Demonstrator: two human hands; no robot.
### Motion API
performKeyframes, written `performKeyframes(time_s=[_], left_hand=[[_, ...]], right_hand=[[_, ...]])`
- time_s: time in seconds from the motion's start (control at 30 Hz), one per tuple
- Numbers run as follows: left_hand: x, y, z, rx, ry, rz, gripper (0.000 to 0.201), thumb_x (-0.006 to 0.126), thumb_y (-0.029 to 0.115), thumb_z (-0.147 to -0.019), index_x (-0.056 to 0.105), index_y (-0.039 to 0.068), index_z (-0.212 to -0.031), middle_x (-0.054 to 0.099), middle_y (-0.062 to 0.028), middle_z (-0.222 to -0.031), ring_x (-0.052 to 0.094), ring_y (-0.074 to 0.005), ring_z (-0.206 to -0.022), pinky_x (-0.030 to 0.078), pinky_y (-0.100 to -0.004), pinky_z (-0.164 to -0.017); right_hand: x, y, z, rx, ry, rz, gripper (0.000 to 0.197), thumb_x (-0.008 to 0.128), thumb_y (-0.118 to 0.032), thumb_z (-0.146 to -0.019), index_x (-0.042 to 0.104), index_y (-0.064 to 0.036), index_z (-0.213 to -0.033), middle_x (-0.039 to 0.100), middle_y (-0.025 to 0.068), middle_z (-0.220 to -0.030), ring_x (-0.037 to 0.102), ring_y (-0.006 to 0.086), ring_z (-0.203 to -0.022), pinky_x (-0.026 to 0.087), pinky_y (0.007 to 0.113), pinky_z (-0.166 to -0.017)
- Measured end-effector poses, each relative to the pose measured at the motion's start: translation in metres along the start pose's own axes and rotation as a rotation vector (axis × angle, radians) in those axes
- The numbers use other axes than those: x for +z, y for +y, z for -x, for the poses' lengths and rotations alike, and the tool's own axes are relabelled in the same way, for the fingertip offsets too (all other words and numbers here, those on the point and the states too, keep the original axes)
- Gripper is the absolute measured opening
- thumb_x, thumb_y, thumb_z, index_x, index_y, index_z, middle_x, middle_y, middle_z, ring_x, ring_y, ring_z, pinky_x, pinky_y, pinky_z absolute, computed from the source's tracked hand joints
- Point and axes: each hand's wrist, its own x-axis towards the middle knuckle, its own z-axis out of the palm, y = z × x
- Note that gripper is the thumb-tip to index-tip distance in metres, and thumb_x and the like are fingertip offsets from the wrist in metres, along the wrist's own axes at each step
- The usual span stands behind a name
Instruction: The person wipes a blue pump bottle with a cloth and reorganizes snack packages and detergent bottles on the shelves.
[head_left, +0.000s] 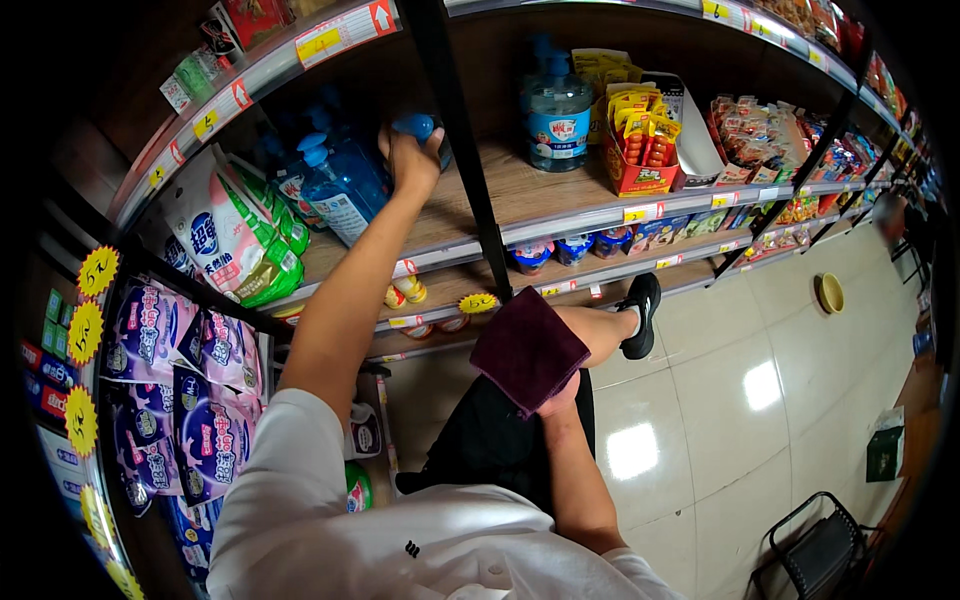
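Observation:
My left hand [412, 160] reaches into the shelf at the upper left, its fingers closed round the upper part of a blue pump bottle [416, 125]. The bottle's lower part is hidden behind the hand and the dark shelf post. More blue pump bottles [338, 190] stand close to the left of it. Low in front of my body, my right hand [560, 394] grips a folded dark purple cloth [530, 350], which covers most of its fingers and lies over my bent leg.
A black shelf post [462, 130] rises right beside my left hand. Farther right on the same wooden shelf [540, 190] stand another pump bottle [558, 115] and a red snack box [642, 150]. Purple packages [215, 430] fill the left rack. A black chair [820, 550] stands lower right.

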Motion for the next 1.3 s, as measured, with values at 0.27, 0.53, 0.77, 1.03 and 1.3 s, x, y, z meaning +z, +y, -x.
performKeyframes(time_s=[0.27,0.53,0.77,1.03,1.3], left_hand=[[-0.060,0.055,0.049,-0.102,-0.022,0.050,0.054,0.076,0.027,-0.091,0.059,0.003,-0.137,0.059,-0.0178,-0.142,0.032,-0.0392,-0.147,0.031,-0.0493,-0.117],[-0.107,0.059,0.050,-0.044,-0.056,0.129,0.040,0.077,0.028,-0.091,0.071,0.000,-0.120,0.074,-0.0175,-0.108,0.071,-0.0298,-0.098,0.053,-0.0389,-0.092],[-0.182,0.138,0.056,0.058,-0.195,0.339,0.031,0.076,0.022,-0.094,0.070,0.000,-0.116,0.075,-0.0108,-0.112,0.069,-0.0171,-0.100,0.053,-0.0327,-0.094],[-0.174,0.164,0.095,-0.078,-0.472,0.730,0.036,0.078,0.021,-0.094,0.065,-0.001,-0.119,0.072,-0.0124,-0.120,0.067,-0.0173,-0.108,0.054,-0.0328,-0.097],[-0.101,0.176,0.172,-0.134,-0.497,0.743,0.032,0.081,0.018,-0.090,0.070,-0.001,-0.113,0.075,-0.0102,-0.106,0.069,-0.0156,-0.098,0.055,-0.0321,-0.091]], right_hand=[[0.012,-0.003,0.009,-0.033,-0.076,0.030,0.063,0.042,-0.047,-0.107,0.041,-0.0087,-0.158,0.044,0.0154,-0.160,0.041,0.0359,-0.147,0.028,0.053,-0.125],[0.005,0.000,0.010,-0.040,-0.031,0.047,0.063,0.042,-0.048,-0.107,0.042,-0.0083,-0.157,0.045,0.0155,-0.159,0.042,0.0355,-0.147,0.028,0.054,-0.125],[0.007,-0.003,0.011,-0.102,-0.025,0.045,0.063,0.041,-0.050,-0.108,0.043,-0.0092,-0.156,0.046,0.0141,-0.159,0.043,0.0349,-0.146,0.029,0.053,-0.125],[0.081,-0.052,0.046,-0.475,-0.108,0.153,0.067,0.048,-0.052,-0.105,0.042,-0.0092,-0.156,0.042,0.0136,-0.161,0.039,0.0363,-0.148,0.026,0.055,-0.125],[0.124,-0.097,0.072,-0.616,-0.175,0.103,0.072,0.056,-0.053,-0.101,0.041,-0.0097,-0.157,0.042,0.0159,-0.161,0.038,0.0405,-0.148,0.027,0.061,-0.123]])
